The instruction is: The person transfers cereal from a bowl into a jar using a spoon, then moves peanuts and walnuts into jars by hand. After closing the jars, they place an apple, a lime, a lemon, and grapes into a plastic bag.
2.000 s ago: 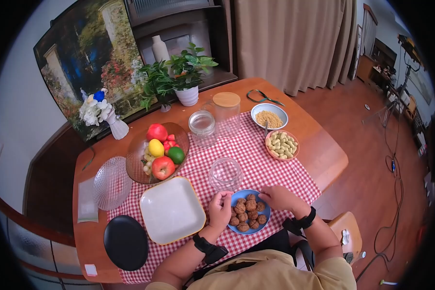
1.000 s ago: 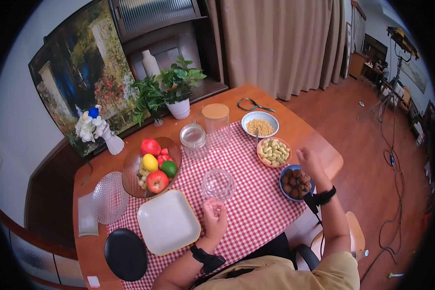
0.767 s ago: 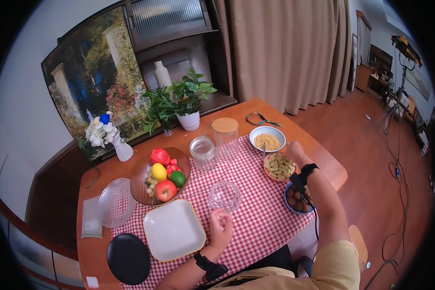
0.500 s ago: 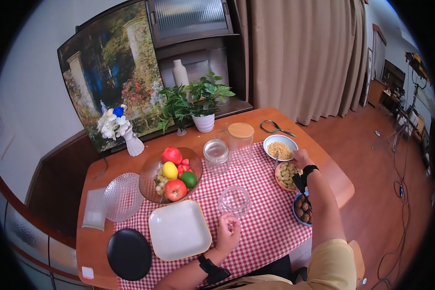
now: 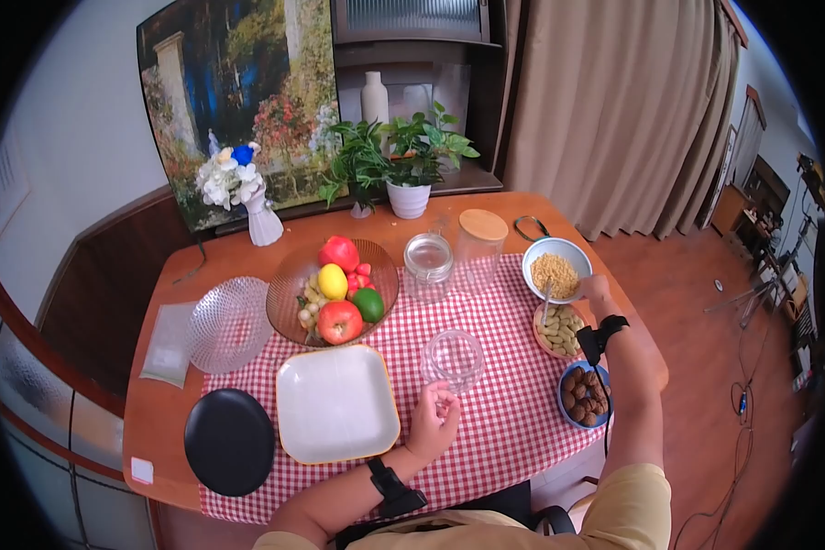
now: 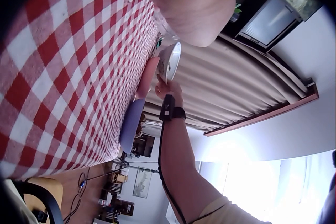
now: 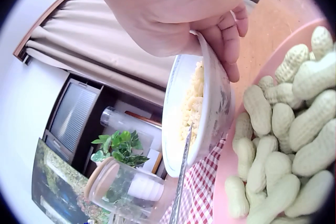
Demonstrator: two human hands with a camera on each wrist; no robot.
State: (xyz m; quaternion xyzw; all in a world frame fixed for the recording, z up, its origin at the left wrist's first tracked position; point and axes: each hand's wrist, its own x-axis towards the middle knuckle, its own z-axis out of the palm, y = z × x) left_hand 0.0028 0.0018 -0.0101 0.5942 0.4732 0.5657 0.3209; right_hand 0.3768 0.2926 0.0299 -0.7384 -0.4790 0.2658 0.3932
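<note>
My right hand grips the near right rim of a white bowl, thumb over the edge and fingers against the outside. The bowl holds yellow chopped bits and a spoon, whose handle leans over the rim. Just in front stands a pink bowl full of peanuts in their shells. Nearer me is a blue bowl of walnuts. My left hand, fingers loosely curled with nothing seen in them, rests by a clear glass bowl.
A white square dish, a black oval plate and a fruit bowl occupy the left side. Behind stand a clip-top jar and a wooden-lidded jar. The checked cloth covers the middle.
The blue bowl of walnuts has gone from in front of me to the table's right side, and my right hand has left it for the white bowl's rim. My left hand stays by the glass bowl.
</note>
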